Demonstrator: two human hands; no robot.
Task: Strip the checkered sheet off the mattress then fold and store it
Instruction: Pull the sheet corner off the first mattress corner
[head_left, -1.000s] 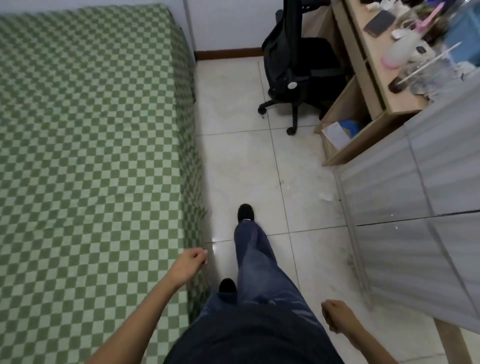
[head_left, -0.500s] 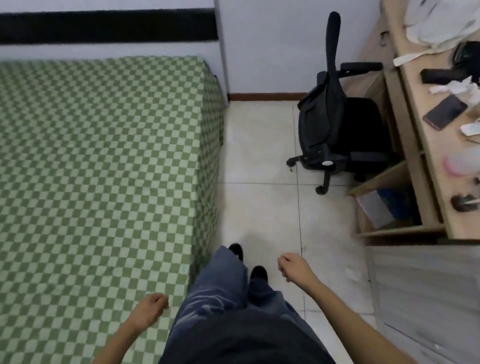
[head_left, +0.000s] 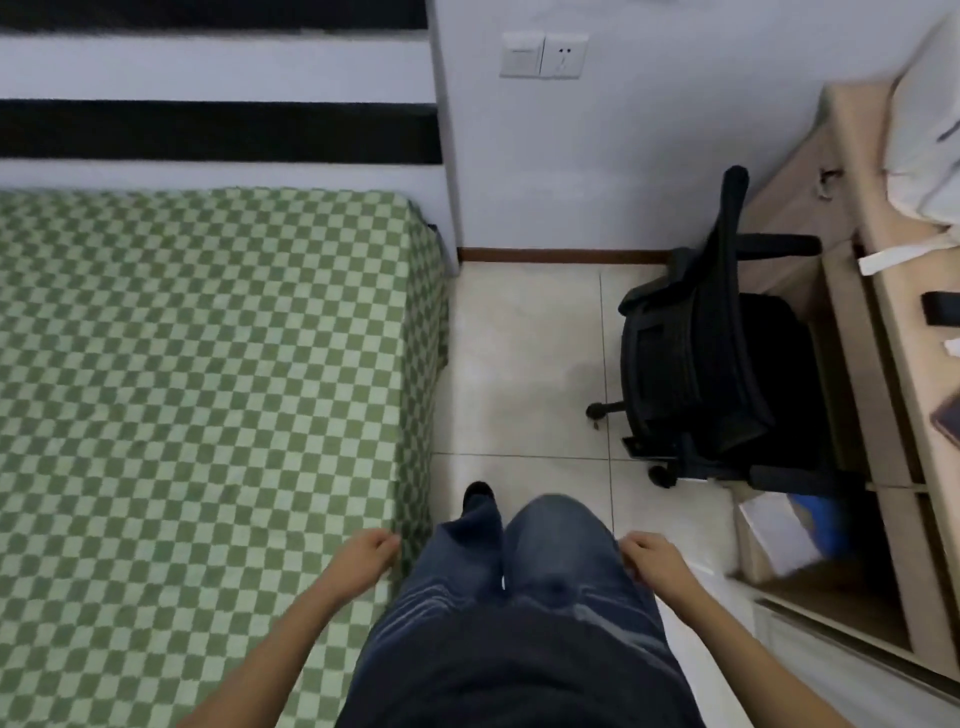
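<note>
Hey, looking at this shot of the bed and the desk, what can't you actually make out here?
All in the head view:
- Checkered sheet: cut off by the left and bottom edges. Only one corner shows, and how it is tucked is hidden.
- Things on the desk: cropped by the right edge and blurred, so they cannot be identified.
- Blue item under the desk: blurred and in shadow, so what it is cannot be told.

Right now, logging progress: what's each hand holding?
Left hand: loosely curled, holding nothing, above the checkered sheet.
Right hand: loosely curled, holding nothing.
</note>
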